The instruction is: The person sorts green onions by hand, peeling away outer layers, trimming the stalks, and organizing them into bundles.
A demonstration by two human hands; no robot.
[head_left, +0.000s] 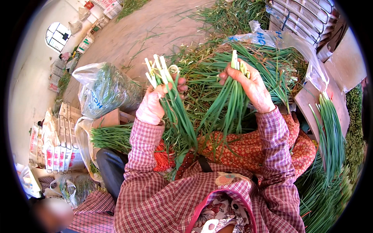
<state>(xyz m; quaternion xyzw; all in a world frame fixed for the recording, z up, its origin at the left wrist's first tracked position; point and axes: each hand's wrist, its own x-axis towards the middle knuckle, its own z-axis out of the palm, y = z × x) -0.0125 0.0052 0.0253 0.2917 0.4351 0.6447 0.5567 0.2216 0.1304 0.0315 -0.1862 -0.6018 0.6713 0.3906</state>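
Observation:
My left hand is closed round a bunch of garlic chives, its white stem ends pointing up and its green leaves hanging down. To the right, at about the same height, my right hand grips a second bunch of garlic chives between thumb and fingers. The two bunches are apart. Beyond and below my hands lies a large loose pile of chives, green mixed with yellowed leaves. Red tie strands lie near my left forearm. The fingers are partly hidden behind the stems.
A clear plastic bag of greens stands at left, near bundled chives. At right a board bears more chives. White crates are stacked at the far right. Another person's plaid sleeve shows at lower left.

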